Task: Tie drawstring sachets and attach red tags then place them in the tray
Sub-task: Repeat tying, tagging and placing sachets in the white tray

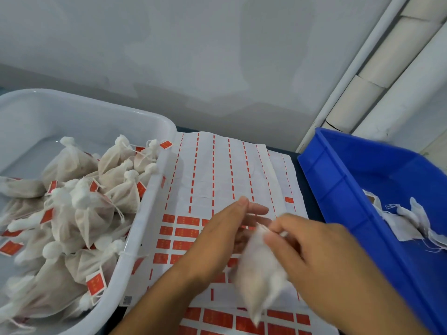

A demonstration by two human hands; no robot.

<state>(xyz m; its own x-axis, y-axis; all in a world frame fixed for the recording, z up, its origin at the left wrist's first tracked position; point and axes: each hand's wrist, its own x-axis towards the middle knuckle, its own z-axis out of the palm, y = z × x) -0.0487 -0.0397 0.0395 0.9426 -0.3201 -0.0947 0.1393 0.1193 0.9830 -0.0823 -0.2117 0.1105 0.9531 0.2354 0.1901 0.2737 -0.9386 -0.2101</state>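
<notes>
A white drawstring sachet (260, 274) hangs blurred above the sticker sheet, its neck pinched by my right hand (312, 252). My left hand (217, 240) is beside the sachet's neck with fingers stretched out, touching the top of the bag; whether it grips the string I cannot tell. A sheet of red tags (186, 232) lies flat beneath both hands, many tags peeled away. The white tray (145, 213) on the left holds several tied sachets with red tags (82, 213).
A blue bin (338, 184) at the right holds several untied white sachets (406, 221). A grey wall and white pipes (377, 68) stand behind. The dark table edge shows between sheet and bin.
</notes>
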